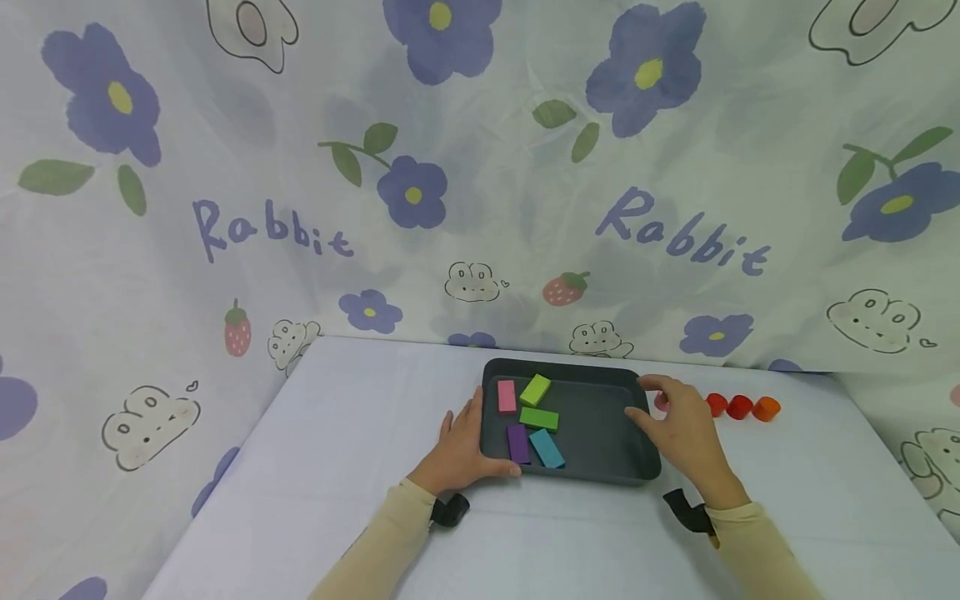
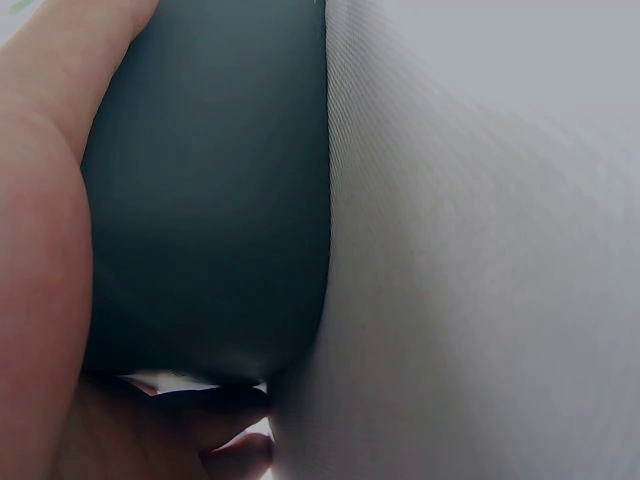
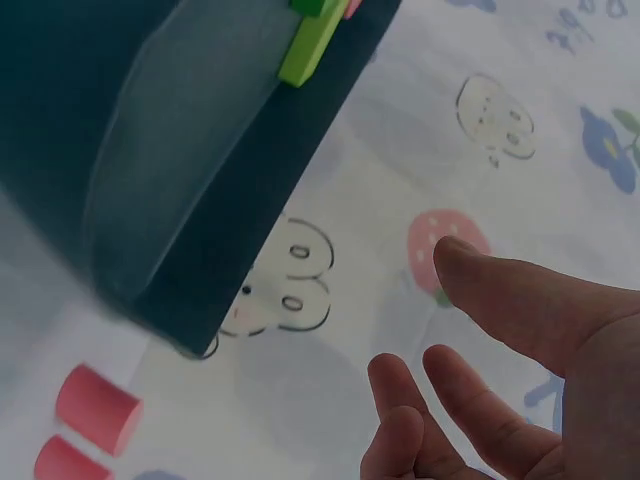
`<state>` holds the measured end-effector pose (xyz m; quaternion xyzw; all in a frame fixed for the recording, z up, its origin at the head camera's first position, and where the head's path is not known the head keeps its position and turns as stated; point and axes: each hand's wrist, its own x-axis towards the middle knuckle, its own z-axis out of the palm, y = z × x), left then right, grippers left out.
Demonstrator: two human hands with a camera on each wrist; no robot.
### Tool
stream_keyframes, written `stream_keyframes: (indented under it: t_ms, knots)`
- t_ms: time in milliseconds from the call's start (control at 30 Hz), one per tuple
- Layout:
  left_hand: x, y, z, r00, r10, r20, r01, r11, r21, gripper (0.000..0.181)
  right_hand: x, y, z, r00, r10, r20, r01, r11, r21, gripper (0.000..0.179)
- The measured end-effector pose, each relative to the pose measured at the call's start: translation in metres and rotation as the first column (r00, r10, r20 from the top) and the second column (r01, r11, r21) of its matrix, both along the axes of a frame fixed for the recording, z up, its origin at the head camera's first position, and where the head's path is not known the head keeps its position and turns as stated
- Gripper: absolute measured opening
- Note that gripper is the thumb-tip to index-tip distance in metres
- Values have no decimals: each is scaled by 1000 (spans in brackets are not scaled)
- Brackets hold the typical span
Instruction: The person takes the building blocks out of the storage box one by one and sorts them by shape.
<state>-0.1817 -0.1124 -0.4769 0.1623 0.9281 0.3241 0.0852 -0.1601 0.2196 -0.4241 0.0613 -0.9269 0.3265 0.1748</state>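
A dark grey tray [image 1: 600, 417] lies on the white table. My left hand [image 1: 463, 454] holds its near left corner, fingers along the left side and thumb on the front side; the tray wall fills much of the left wrist view. Flat blocks lie in the tray's left half: a pink block [image 1: 507, 397], two green blocks [image 1: 539, 419], a purple block [image 1: 517, 444] and a blue block [image 1: 547, 448]. Over the tray's right side hovers my right hand [image 1: 682, 429], thumb and fingers apart, holding nothing; the right wrist view shows that same gap.
To the right of the tray stand several small cylinders in a row: a pink one [image 1: 661, 402] partly behind my right hand, red ones [image 1: 739, 407] and an orange one [image 1: 767, 409]. A rabbit-and-flower patterned curtain [image 1: 480, 208] hangs behind the table.
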Motion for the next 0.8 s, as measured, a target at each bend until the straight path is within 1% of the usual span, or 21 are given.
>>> stream_keyframes:
  t_ms: [167, 400, 633, 800]
  knots:
    - [-1, -1, -3, 1000, -1, -6, 1, 1000, 1, 139, -1, -12, -4, 998, 54, -13, -54, 999, -2, 46]
    - [0, -1, -3, 1000, 3, -10, -3, 1000, 17, 141, 1, -26, -9, 990, 139, 32, -137, 989, -61, 49]
    - [-1, -1, -3, 1000, 3, -19, -2, 1000, 13, 141, 1, -39, -14, 981, 187, 59, -183, 981, -58, 52]
    - [0, -1, -2, 1000, 0, -21, 1, 1000, 9, 140, 1, -48, -18, 973, 208, 99, -203, 978, -56, 52]
